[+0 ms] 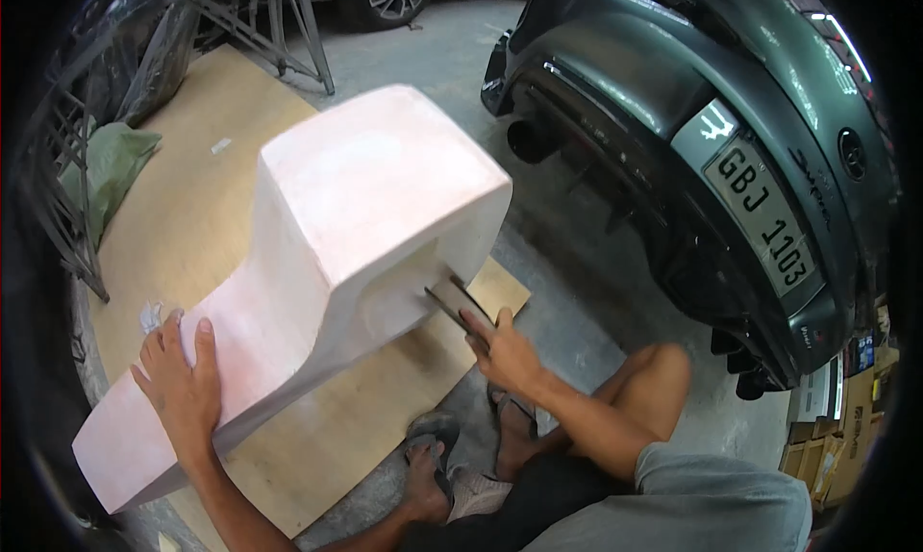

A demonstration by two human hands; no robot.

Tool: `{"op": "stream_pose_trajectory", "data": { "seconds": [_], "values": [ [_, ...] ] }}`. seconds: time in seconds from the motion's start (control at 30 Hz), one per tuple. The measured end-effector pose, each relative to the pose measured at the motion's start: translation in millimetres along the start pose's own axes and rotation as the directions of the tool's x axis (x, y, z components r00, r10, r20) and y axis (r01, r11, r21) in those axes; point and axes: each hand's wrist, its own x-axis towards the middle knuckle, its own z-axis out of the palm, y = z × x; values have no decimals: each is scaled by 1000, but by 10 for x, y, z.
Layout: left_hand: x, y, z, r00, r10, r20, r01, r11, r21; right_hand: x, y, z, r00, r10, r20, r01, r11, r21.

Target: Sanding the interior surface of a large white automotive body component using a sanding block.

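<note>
A large pinkish-white moulded form [385, 182], with a tall boxy end and a low sloping arm, lies across the middle. My left hand [183, 379] rests on its low part, fingers spread flat and holding nothing. In my right hand [510, 355] is a flat, dark-edged sanding block [452, 300], gripped at its near end. The block's far end is at the recessed side face of the tall part; I cannot tell whether its whole face touches. My fingertips are partly hidden behind the block.
Plywood sheet [192, 215] lies under the form on the concrete floor. A dark green car's rear [625, 100] stands close at the right. Metal trestle legs [308, 42] and a green bag [115, 167] are at the left. Cardboard boxes [846, 437] stand at lower right.
</note>
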Motion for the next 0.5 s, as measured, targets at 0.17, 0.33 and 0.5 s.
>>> {"op": "stream_pose_trajectory", "data": {
  "seconds": [0.17,0.33,0.5],
  "values": [
    [123,321,-436,886,-179,428,166,984,67,259,-124,-51,1000,27,4,-27,996,-81],
    [113,-15,367,1000,-23,14,22,996,88,-33,-38,116,999,42,-4,-42,999,13],
    [216,-530,231,991,38,-125,-45,997,-55,96,-311,152,999,-28,-26,27,999,-17]
  ]
}}
